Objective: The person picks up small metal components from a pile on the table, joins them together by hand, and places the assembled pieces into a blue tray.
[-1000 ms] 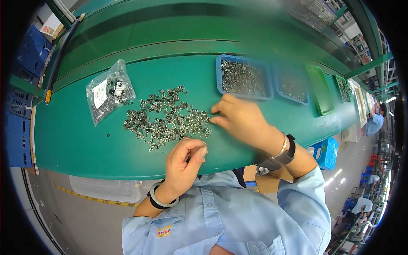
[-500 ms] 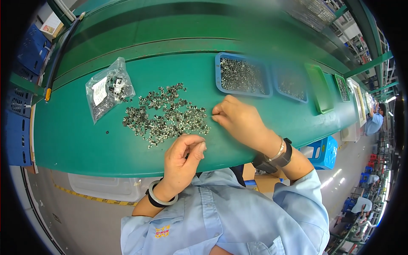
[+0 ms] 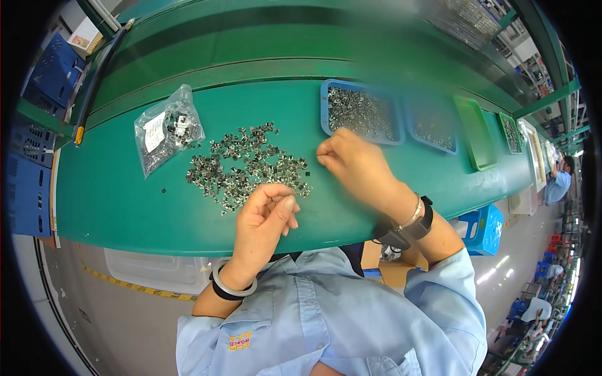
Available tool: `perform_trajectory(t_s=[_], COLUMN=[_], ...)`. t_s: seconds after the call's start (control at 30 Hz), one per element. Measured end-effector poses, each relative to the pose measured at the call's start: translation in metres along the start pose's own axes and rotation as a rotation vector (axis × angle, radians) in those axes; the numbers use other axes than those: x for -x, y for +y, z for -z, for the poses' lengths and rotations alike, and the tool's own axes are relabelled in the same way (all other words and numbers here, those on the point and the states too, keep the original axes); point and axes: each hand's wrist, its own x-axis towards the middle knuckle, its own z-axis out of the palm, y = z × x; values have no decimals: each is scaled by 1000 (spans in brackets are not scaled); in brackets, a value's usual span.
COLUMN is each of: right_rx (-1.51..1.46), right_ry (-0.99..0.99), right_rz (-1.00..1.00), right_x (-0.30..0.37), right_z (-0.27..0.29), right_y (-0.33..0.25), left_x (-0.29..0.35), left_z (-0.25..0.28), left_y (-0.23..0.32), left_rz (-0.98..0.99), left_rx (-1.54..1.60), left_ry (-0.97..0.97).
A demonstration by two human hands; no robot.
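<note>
A loose pile of small shiny metal parts (image 3: 244,164) is spread over the green table (image 3: 125,213). My left hand (image 3: 266,213) is at the pile's near edge with its fingers curled and the thumb against them; whatever it may hold is hidden. To the right of the pile, my right hand (image 3: 357,160) hovers with thumb and forefinger pinched together, and anything between the tips is too small to make out. Just beyond that hand stands a blue tray (image 3: 324,109) full of similar metal parts. A clear plastic bag (image 3: 166,131) with more parts lies left of the pile.
A second blue tray (image 3: 454,149), a green tray (image 3: 475,135) and a small green tray (image 3: 510,133) line the table's far right. One stray part (image 3: 163,190) lies at the left. A blue stool (image 3: 486,230) and a cardboard box (image 3: 395,274) are below the edge. Co-workers sit far right.
My left hand has moved slightly up and left, over the pile's near edge. My right hand has shifted a little away from me, closer to the blue tray.
</note>
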Motion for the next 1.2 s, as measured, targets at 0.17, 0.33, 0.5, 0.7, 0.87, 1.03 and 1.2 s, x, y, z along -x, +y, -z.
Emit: perform_trajectory(t_s=[0.17,0.33,0.5,0.7,0.87,1.03,1.2], right_rx=[59,64,-122,-170,-215,-280,-333], right_ry=[-51,-120,-32,-24,11,73,70], right_rz=[67,86,68,174,212,245,231], right_x=[-6,-11,-2,9,12,17,21], right_z=[-3,-5,7,11,8,9,13], right_y=[-1,-6,-9,-18,-21,-16,-12], left_x=[-1,-1,-5,-16,-20,-21,-21], left_z=[-6,-5,-4,-16,-20,-22,-26], left_y=[-7,-7,-3,7,7,9,10], left_rz=[-79,-85,-27,94,96,143,181], left_rx=[-172,-178,-64,62,59,223,262], left_ry=[-28,-23,-12,-44,-75,-110,-111])
